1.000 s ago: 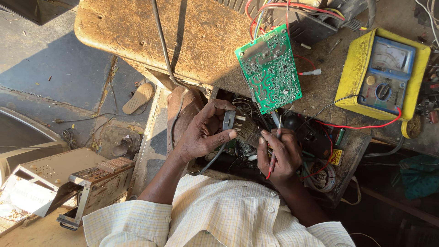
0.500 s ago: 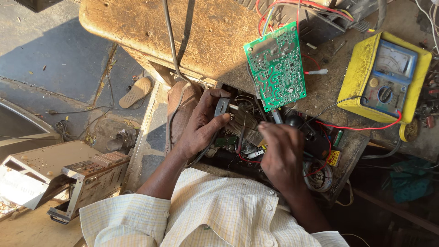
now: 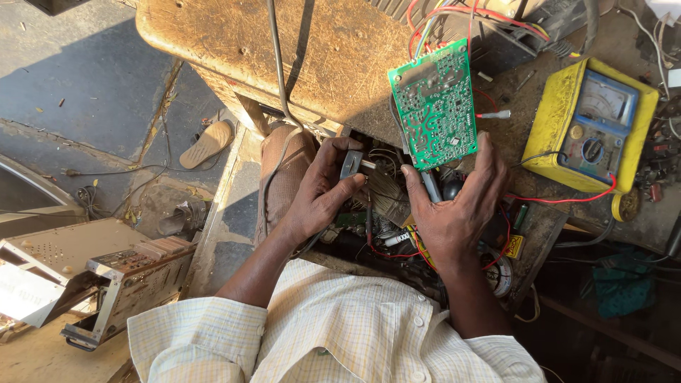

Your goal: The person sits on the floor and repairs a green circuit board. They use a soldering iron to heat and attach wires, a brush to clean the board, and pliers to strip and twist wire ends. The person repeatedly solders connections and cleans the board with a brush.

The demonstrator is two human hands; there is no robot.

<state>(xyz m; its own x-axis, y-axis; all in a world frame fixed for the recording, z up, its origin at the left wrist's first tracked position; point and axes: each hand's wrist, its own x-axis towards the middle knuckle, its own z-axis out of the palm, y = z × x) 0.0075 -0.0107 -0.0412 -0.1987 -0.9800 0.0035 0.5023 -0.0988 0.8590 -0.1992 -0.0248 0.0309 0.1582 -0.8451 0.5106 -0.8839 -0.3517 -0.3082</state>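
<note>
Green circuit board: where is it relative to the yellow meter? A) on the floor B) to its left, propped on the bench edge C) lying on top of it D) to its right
B: the green circuit board stands left of the yellow meter, above the right hand.

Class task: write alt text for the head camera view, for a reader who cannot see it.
A person's left hand pinches a small grey part while the right hand rests spread at the lower edge of a green circuit board. They work over tangled wires at a worn wooden bench. A yellow meter sits at right.
</note>
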